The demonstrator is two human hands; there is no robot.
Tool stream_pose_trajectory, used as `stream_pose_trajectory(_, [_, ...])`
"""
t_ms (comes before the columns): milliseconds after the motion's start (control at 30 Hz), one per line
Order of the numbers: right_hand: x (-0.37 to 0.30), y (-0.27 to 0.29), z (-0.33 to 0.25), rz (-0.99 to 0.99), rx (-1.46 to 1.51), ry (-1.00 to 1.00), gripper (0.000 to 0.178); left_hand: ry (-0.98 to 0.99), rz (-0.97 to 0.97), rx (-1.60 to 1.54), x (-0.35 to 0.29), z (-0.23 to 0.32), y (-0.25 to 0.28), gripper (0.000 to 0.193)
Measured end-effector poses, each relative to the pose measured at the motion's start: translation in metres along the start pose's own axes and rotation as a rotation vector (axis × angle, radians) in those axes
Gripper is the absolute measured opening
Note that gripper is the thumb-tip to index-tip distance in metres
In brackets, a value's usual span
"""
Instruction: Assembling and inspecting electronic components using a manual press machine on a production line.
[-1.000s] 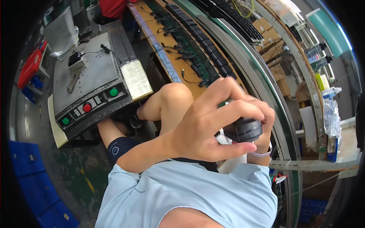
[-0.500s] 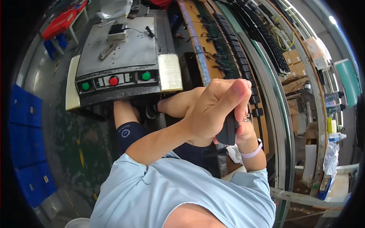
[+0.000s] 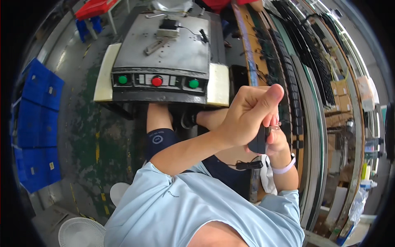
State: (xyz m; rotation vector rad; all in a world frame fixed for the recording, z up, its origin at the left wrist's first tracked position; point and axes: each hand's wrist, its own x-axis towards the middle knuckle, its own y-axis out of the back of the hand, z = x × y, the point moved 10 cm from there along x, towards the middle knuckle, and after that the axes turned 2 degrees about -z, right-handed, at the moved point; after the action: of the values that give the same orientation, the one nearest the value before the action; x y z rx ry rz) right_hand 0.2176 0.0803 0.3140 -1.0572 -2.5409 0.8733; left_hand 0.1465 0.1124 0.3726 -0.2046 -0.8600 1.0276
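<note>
Workshop floor: one grey machine (image 3: 168, 66) stands ahead, its control panel carrying three buttons—two green buttons (image 3: 122, 79) and one red button (image 3: 156, 81). Three blue bins (image 3: 41, 127) stand at the left. To the right runs one wooden worktop (image 3: 258, 64) bearing a row of black units, too blurred to count. On the machine's plate: one black box (image 3: 169, 24) and one metal bar (image 3: 156, 46).

Held item: one black adapter (image 3: 257, 144), dark, block-shaped, straight-edged, partly covered by fingers. Position: in front of the torso, between the left hand (image 3: 247, 117) and the right hand (image 3: 277, 142). Both hands are together—clamped on the adapter. One black cable connector (image 3: 249, 165) hangs just below; its attachment cannot be determined.
</note>
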Motion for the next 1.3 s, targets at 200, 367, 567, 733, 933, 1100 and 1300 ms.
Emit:
stream_pose_trajectory(200, [0.039, 0.011, -0.001, 0.061, -0.056, -0.042, 0.045, -0.136, 0.009, 0.104, 0.004, 0.022, 0.068, 0.048])
stream_pose_trajectory(367, [0.070, 0.036, -0.040, 0.136, -0.149, 0.004, 0.047, 0.079, 0.523, 1.029, -0.006, 0.044, 0.273, 0.023])
stream_pose_trajectory(567, [0.118, 0.082, -0.113, 0.311, -0.457, 0.091, 0.041, -0.093, 0.485, 1.335, 0.054, 0.061, 0.405, 0.054])
stream_pose_trajectory(733, [0.177, 0.133, -0.120, 0.407, -0.404, 0.071, 0.040, 0.103, 0.281, 0.886, 0.085, 0.032, 0.418, 0.080])
stream_pose_trajectory(933, [0.268, 0.152, -0.080, 0.422, -0.956, 0.171, 0.037, 0.120, 0.119, 0.315, 0.038, 0.060, 0.380, 0.084])
stream_pose_trajectory(1100, [0.350, 0.102, -0.017, 0.023, -1.892, 0.401, 0.051, -0.153, 0.433, -0.372, -0.082, 0.068, 0.316, 0.078])
stream_pose_trajectory(1300, [0.377, 0.068, 0.007, -0.079, -1.950, 0.663, 0.053, -0.022, 0.821, -0.292, -0.183, 0.051, 0.300, 0.051])
